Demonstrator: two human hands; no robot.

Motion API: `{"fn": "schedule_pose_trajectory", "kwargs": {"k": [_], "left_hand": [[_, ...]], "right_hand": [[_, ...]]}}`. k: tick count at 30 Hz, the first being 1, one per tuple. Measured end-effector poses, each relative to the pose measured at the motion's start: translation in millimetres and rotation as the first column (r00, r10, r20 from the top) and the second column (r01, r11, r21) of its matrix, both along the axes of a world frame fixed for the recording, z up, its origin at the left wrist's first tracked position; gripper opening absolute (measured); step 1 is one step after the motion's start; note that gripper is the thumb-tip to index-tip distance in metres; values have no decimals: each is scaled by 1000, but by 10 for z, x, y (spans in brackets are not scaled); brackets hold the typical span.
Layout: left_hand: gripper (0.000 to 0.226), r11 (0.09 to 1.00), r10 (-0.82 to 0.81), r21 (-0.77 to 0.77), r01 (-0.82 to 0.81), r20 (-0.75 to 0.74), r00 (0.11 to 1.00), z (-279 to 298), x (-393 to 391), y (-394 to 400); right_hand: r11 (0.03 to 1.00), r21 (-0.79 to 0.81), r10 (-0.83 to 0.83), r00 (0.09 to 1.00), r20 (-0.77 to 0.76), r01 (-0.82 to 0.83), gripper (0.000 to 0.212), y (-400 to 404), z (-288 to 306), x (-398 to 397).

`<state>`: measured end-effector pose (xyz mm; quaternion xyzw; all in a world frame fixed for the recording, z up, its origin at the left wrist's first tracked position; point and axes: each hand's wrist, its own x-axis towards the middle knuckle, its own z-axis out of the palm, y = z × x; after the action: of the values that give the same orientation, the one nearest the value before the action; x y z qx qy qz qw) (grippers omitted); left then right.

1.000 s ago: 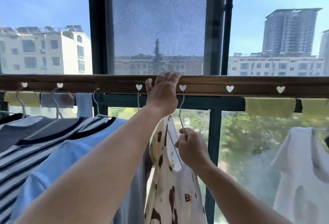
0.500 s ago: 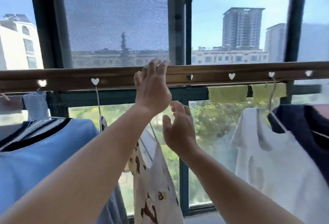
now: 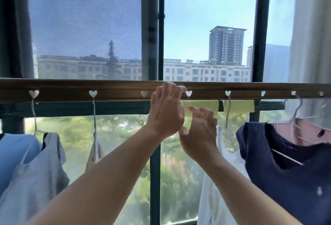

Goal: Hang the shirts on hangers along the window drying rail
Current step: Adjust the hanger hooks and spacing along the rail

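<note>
On the rail (image 3: pixel 114 88), I am resting my left hand's (image 3: pixel 165 115) curled fingertips; just below it, my right hand (image 3: pixel 198 131) is hanging loose, holding nothing.

I see bright daylight flooding through the window (image 3: pixel 206 28), backlighting everything; the right hand (image 3: pixel 198 131) is motion-blurred and frame edges bow.

Open gap between patterned shirt (image 3: pixel 95 150) and white shirt (image 3: pixel 215 180) — (hook-free).
</note>
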<state>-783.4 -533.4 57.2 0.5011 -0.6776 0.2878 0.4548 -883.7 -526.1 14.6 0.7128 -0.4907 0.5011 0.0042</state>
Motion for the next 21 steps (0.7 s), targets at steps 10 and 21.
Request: {"fn": "schedule_pose_trajectory", "kwargs": {"k": [10, 21], "left_hand": [[61, 987, 150, 35, -154, 111, 982, 90, -764, -477], [64, 971, 228, 54, -233, 87, 970, 64, -1136, -634]], "right_hand": [[948, 271, -123, 979, -163, 164, 73, -372, -47, -983], [894, 430, 29, 974, 223, -125, 24, -726, -346, -1400]]}}
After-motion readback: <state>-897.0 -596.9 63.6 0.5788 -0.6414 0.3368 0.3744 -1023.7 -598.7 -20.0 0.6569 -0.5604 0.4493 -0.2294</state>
